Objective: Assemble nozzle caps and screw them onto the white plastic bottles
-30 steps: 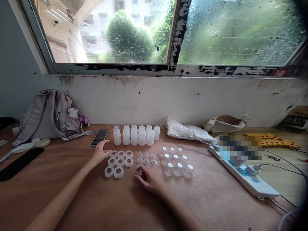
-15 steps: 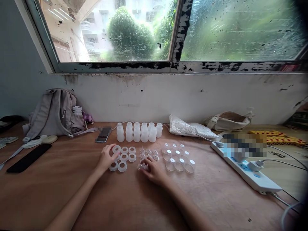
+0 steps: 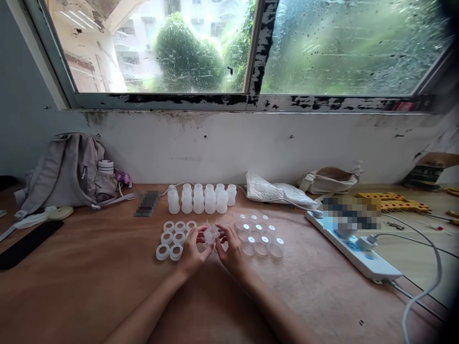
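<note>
My left hand (image 3: pixel 195 248) and my right hand (image 3: pixel 231 248) face each other at mid-table, fingers curled around small clear plastic pieces (image 3: pixel 211 235). Fingertips of both hands touch these pieces and partly hide them, so their exact shape is hard to make out. Left of my left hand, white translucent rings (image 3: pixel 162 252) lie flat in rows; my fingers cover part of the group. To the right of my right hand are rows of clear round caps (image 3: pixel 261 247) with small white discs on them. Behind the hands, frosted white bottles (image 3: pixel 198 200) with narrowed waists stand upright in rows.
A blurred phone (image 3: pixel 146 204) lies left of the bottles, near a grey backpack (image 3: pixel 77 172). A silvery pouch (image 3: pixel 279 191) and a beige bag (image 3: pixel 330 180) rest by the wall. On the right lies a white power strip (image 3: pixel 380 267) with cables.
My left hand has left the rings and moved right to the clear plastic pieces, joining my right hand there. The whole view has shifted slightly.
</note>
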A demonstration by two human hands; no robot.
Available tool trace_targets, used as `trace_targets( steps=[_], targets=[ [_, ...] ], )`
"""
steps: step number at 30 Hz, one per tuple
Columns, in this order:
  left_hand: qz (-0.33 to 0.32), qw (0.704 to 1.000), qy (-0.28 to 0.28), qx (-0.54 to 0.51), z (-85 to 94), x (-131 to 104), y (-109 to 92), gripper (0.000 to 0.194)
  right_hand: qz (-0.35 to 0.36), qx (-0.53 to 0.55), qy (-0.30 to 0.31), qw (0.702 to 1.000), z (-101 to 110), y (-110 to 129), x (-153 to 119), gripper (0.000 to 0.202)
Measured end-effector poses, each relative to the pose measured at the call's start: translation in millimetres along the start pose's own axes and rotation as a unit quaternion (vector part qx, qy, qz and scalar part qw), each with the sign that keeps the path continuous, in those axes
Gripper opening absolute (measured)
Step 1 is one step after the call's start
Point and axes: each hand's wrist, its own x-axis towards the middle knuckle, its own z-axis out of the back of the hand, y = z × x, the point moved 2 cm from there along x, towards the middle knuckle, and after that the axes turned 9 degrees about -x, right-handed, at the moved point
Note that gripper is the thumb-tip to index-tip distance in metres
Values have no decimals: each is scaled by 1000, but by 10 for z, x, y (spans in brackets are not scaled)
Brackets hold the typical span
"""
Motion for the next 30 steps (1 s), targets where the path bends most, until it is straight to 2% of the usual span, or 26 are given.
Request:
trace_targets(
  steps=[6,12,16,19,23,28,30],
  targets=[
    [12,1000,3,-9,38,-68,15,38,37,4,33,999,30,130,-27,52],
    [10,999,-18,42,46,-63,-6,35,71,19,83,994,-18,142,-92,62],
    [17,998,-27,53,77,-66,-22,35,37,41,113,992,3,163,-91,61],
    [10,999,-19,40,94,-66,-53,37,-18,117,122,985,44,181,-55,56],
    [7,1000,-3,20,93,-66,-98,36,-93,262,88,957,79,184,-21,37],
    [2,999,18,-42,49,-89,-103,32,-192,307,-50,931,144,123,5,15],
    [-7,998,36,-60,29,-102,-85,35,-214,320,-32,922,136,113,22,15]
  ],
)
